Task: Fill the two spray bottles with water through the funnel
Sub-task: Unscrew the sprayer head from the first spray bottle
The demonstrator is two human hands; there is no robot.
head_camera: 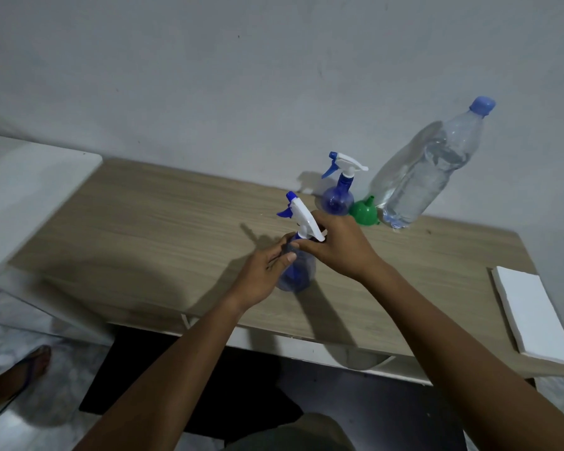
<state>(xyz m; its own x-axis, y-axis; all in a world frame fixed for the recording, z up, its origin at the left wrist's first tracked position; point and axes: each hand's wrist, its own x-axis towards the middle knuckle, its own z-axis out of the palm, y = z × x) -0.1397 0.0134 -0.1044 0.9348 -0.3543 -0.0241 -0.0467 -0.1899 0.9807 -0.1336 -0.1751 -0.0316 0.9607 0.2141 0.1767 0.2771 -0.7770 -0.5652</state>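
Spray bottle, near point(297, 273): on table point(144, 222), blurred; neck hidden by fingers.
Left hand point(262, 276): grips its body.
Right hand point(337, 250): curled round its collar.
Spray bottle, far point(337, 199); funnel point(363, 212): side by side, at wall.

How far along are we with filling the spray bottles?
Done: nothing visible yet. The water bottle is capped, the funnel lies spout-up on the table, and the far spray bottle has its head on. In hand: the left hand grips the near spray bottle while the right hand grips its trigger head, probably to unscrew it. Left: open both, seat the funnel, pour.
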